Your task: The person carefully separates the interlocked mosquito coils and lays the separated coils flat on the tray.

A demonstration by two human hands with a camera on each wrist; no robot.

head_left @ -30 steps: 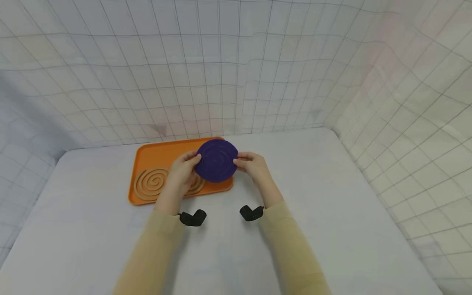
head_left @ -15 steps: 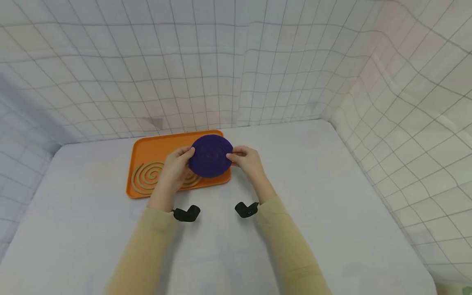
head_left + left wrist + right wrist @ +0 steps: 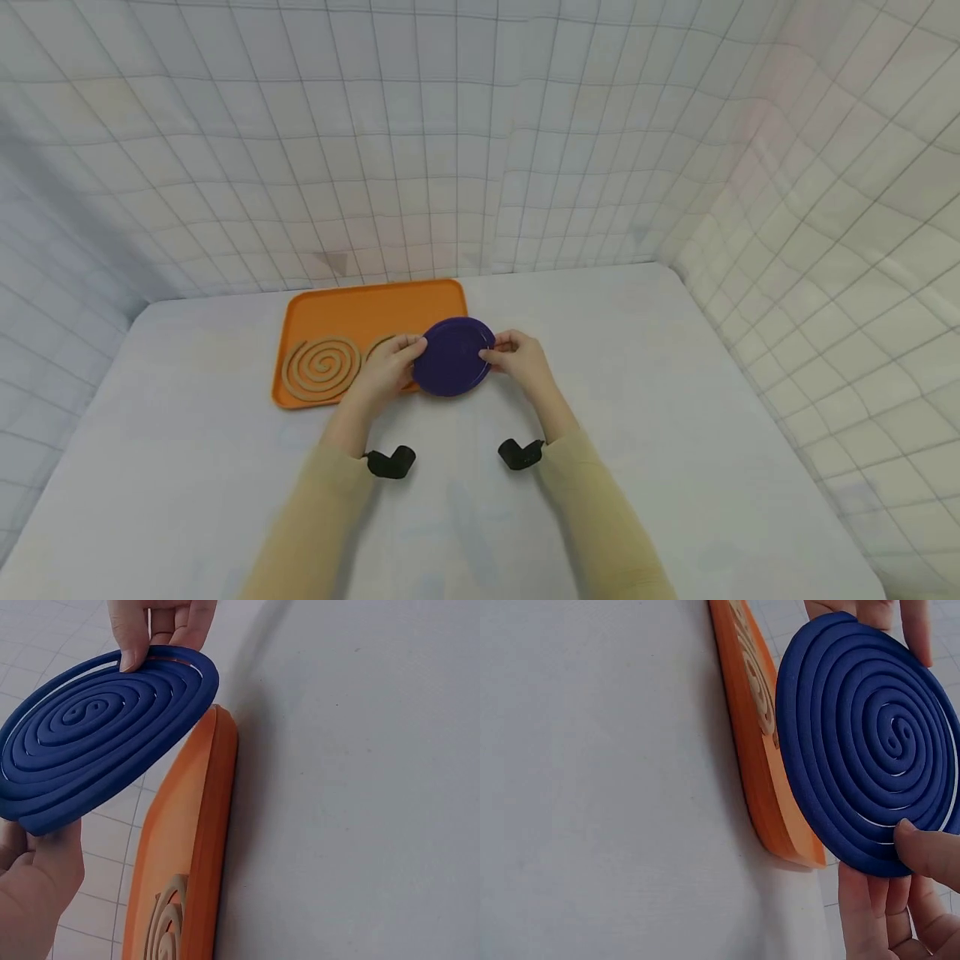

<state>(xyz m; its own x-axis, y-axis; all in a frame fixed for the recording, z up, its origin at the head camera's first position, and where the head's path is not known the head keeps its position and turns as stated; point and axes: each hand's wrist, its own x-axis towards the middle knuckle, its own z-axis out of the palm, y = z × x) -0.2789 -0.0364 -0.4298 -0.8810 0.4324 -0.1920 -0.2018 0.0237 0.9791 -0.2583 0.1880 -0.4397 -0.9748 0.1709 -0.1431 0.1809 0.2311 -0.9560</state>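
A dark blue mosquito coil [image 3: 452,358], a flat disc of two interlocked spirals, is held up between both hands near the orange tray's right front corner. The left hand [image 3: 385,371] pinches its left edge, and the right hand [image 3: 522,360] pinches its right edge between thumb and fingers. In the right wrist view the blue coil [image 3: 840,742] shows its grooves and a narrow gap near the outer ring. On the orange tray [image 3: 352,312] lies a tan spiral coil [image 3: 321,367]. A second tan coil [image 3: 375,342] is mostly hidden behind the left hand.
The tray stands at the back of a white table [image 3: 637,433], close to a grid-patterned curtain [image 3: 480,150]. Similar grid cloth [image 3: 847,250] hangs on the right side. A small black camera [image 3: 392,462] sits at the left wrist, another black camera [image 3: 520,454] at the right.
Both hands have brought the blue coil slightly toward the person and to the right relative to the tray, and its tilt has changed. The head view has shifted a little.
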